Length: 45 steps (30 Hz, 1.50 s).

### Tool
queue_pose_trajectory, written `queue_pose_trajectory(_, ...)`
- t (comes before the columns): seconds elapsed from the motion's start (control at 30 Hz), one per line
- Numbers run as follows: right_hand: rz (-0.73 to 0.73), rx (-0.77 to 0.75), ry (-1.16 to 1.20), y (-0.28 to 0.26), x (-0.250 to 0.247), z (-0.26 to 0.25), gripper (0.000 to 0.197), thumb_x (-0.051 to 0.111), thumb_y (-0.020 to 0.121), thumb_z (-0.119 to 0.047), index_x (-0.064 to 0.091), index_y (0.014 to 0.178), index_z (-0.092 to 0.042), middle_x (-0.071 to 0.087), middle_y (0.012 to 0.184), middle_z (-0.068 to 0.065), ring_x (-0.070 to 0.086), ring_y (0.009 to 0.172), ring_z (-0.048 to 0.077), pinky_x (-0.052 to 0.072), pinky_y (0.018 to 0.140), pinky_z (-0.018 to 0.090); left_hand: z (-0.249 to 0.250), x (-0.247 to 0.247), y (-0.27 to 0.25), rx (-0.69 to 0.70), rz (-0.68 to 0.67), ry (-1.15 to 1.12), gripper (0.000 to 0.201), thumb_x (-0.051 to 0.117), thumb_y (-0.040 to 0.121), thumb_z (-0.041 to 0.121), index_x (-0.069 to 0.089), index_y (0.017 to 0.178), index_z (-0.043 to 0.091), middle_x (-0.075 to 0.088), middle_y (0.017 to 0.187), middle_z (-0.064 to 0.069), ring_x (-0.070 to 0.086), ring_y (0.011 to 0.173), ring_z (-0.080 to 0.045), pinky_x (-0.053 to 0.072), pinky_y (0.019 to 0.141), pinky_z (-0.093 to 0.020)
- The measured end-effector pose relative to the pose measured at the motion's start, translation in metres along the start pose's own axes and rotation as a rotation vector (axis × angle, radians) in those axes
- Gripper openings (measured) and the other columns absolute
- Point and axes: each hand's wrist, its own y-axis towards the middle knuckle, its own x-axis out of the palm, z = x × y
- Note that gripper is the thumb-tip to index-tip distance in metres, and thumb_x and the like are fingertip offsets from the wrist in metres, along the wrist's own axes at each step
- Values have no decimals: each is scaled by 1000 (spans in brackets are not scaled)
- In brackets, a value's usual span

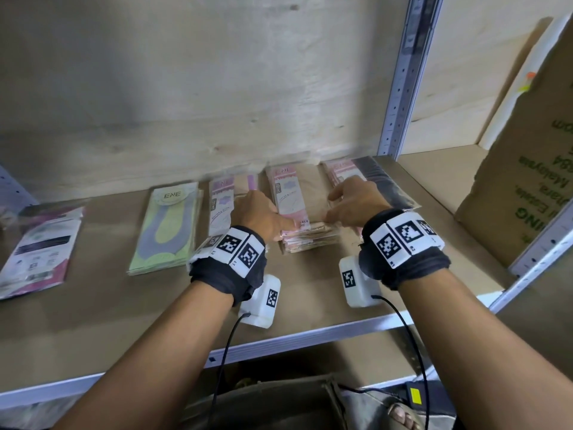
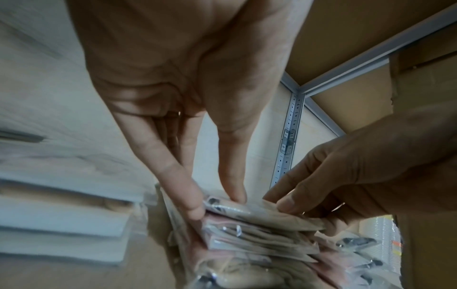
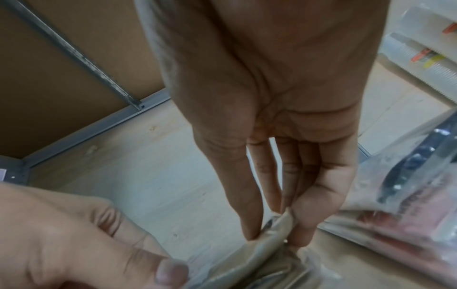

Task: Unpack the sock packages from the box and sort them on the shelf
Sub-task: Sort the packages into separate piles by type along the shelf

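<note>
A stack of beige sock packages (image 1: pixel 305 209) with pink labels lies on the shelf board (image 1: pixel 93 321), near the back. My left hand (image 1: pixel 279 226) pinches the stack's left edge between thumb and fingers; in the left wrist view the left hand (image 2: pixel 219 203) grips the top packages (image 2: pixel 259 217). My right hand (image 1: pixel 333 212) holds the right edge. In the right wrist view the right hand (image 3: pixel 277 232) pinches the rim of a beige package (image 3: pixel 247 260) between thumb and fingers. The left hand's thumb (image 3: pixel 170 273) presses the same pile.
Along the shelf lie a green-grey sock package (image 1: pixel 167 231), a white-pink pile (image 1: pixel 220 200), a black-sock pile (image 1: pixel 383 184) and pink-black packages (image 1: pixel 40 249). A cardboard box (image 1: pixel 527 169) stands at the right, beyond the grey upright (image 1: pixel 403 88). The plywood back wall is close behind.
</note>
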Motion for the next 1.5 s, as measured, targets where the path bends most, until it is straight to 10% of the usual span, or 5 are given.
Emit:
queue_pose_trajectory(0.53, -33, -9, -79, 1, 3, 2, 37, 74, 81, -7, 68, 117, -6, 66, 114, 10, 64, 99, 24, 54, 83, 28, 5, -7, -6, 29, -33, 117, 60, 91, 65, 41, 71, 105, 1, 75, 98, -15, 75, 84, -28, 62, 80, -41)
queue_pose_trajectory(0.73, 86, -139, -63, -1, -2, -8, 44, 64, 94, -21, 56, 136, -14, 66, 124, 8, 62, 113, 23, 47, 105, 36, -4, -45, -14, 104, 139, 153, 66, 72, 77, 65, 59, 64, 1, 71, 69, -8, 74, 74, -26, 58, 79, -40)
queue_pose_trajectory(0.87, 195, -271, 74, -11, 5, -25, 24, 62, 95, -19, 68, 118, -19, 70, 103, 1, 65, 90, 14, 52, 83, 27, -38, -100, -19, 62, 285, 13, 65, 69, 79, 65, 74, 82, 0, 77, 78, -9, 75, 75, -29, 61, 81, -44)
queue_pose_trajectory(1.27, -321, -466, 393, -47, 133, -163, 15, 54, 95, 0, 66, 104, -4, 66, 75, 11, 62, 62, 20, 52, 56, 29, -170, -258, -44, -234, 564, 96, 42, 53, 96, 42, 70, 117, 10, 70, 116, -15, 63, 112, -35, 49, 98, -37)
queue_pose_trajectory(1.5, -591, -326, 427, -53, 235, -256, 21, 54, 94, 6, 60, 113, 3, 59, 85, 13, 59, 77, 28, 57, 79, 41, -234, -293, -49, -280, 508, 193, 44, 61, 93, 27, 57, 133, 11, 64, 128, -17, 62, 112, -37, 41, 84, -31)
